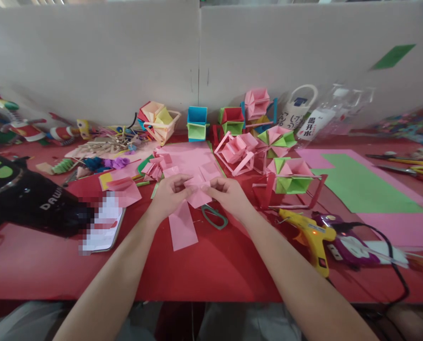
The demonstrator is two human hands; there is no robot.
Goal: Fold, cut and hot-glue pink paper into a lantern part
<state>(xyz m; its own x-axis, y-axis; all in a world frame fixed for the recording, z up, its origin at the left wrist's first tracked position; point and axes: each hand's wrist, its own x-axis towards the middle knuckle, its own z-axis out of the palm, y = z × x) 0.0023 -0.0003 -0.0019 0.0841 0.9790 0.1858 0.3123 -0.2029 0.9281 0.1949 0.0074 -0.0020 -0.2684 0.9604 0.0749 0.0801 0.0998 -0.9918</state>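
Note:
My left hand (169, 193) and my right hand (226, 193) meet over the red table (211, 270), both pinching a small pink paper piece (198, 191) between their fingertips. A pink paper strip (182, 227) lies flat just under my left wrist. Green-handled scissors (215, 216) rest on the table below my right hand. A larger pink sheet (190, 158) lies just beyond both hands.
Folded pink, green and blue paper boxes (249, 142) crowd the back of the table. A yellow glue gun (312, 237) with a black cord lies at right, near green and pink sheets (360, 189). A phone (103, 225) and a black device (23, 196) sit at left.

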